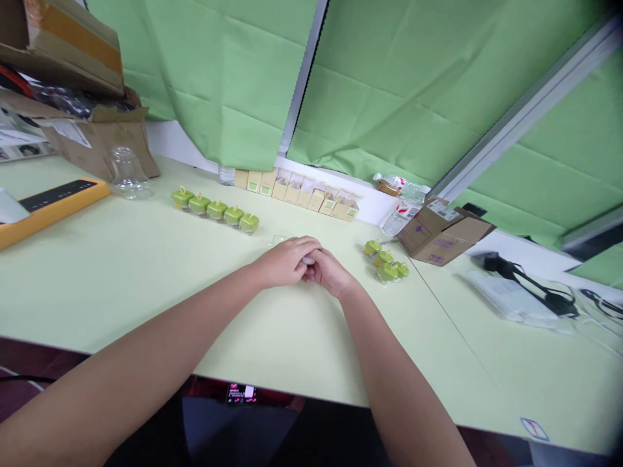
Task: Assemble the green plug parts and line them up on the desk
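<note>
My left hand (291, 261) and my right hand (331, 271) meet above the middle of the table, fingers curled and pressed together. A small pale, greyish piece (308, 261) shows between them; its kind is mostly hidden by the fingers. Just behind my left hand lies a clear plastic piece (279, 239), partly covered. To the left stands a row of several small green-lidded clear containers (216, 209), each with a loop on top. On the right, several more green-lidded containers (387, 271) are grouped closely.
Several small tan cartons (294, 189) line the wall, many with raised flaps. A clear jar-like plastic piece (129, 175) and a yellow-edged power strip (58, 198) are at left. Plastic bottles (406, 188) and a cardboard box (440, 233) stand right, with bagged items (511, 298) beyond.
</note>
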The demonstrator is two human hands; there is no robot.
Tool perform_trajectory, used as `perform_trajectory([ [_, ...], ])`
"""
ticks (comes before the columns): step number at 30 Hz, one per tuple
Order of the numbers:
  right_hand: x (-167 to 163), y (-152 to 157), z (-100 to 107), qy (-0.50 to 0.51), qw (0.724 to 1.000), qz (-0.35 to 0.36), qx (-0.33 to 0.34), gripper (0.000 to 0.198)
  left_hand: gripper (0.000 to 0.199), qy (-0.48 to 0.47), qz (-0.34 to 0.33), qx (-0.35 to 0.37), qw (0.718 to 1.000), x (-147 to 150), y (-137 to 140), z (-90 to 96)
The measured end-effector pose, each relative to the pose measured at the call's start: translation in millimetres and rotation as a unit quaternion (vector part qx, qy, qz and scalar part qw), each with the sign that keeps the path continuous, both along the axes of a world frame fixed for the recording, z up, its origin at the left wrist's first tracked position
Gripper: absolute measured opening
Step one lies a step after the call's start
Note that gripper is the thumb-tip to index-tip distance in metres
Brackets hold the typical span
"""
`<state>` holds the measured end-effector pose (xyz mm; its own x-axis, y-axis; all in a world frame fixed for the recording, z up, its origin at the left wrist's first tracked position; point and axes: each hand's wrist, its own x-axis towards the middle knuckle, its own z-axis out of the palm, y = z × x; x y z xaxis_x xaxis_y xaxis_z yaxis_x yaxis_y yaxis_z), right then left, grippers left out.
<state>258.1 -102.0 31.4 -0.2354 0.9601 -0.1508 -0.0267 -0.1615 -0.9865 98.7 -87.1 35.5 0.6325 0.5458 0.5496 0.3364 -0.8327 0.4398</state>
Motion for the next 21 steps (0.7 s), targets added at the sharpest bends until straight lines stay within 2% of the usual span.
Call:
perform_trajectory([
  [8,-2,2,-1,-0.013,1.000,-0.020,-0.007,0.005,0.053,-0.002,-0.006,-0.020,1.000,1,1,-0.1],
  [14,-3,1,-1,-0.064,0.997,-0.033,0.004,0.010,0.052,-0.014,-0.016,-0.038,0.999,-3,3,0.2],
  [21,7,-4,5,-0.066,0.997,0.041,-0.001,0.017,0.054,-0.037,-0.032,-0.068,0.996,-10,3,-1.8],
])
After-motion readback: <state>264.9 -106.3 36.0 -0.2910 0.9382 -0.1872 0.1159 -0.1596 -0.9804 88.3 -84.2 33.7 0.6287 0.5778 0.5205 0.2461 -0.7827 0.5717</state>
